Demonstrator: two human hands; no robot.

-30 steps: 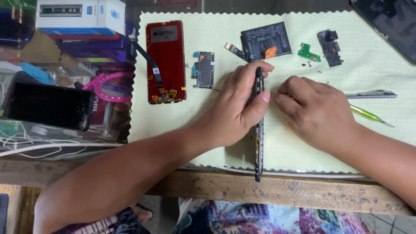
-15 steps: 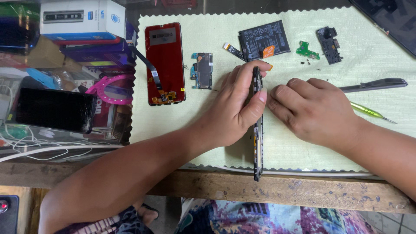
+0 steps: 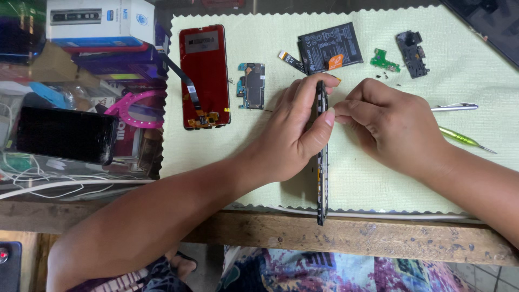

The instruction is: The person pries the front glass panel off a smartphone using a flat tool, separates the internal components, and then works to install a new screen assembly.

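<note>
Black and slim, the stripped phone frame stands on its long edge across the pale green scalloped cloth mat, its near end reaching past the mat onto the worn wooden desk. The left hand wraps over the frame's far half, fingers curled across the top and thumb pressed on the right face, grasping it. The right hand lies just beside, its fingers bunched and pinched against the frame's upper edge; whether they hold any small part I cannot tell.

On the mat beyond the hands lie a black rectangular battery with an orange tab, a small green circuit board, a dark grey plastic cover piece, a blue-and-black main board, and a red-backed display panel with a black ribbon cable. To the right of the right hand rest silver tweezers and a green-handled screwdriver.

Left of the mat, a white rectangular box with a blue label panel sits at the top on a stack of blue and purple packages, with a pink tape ring and a black phone with a dark screen below it.
</note>
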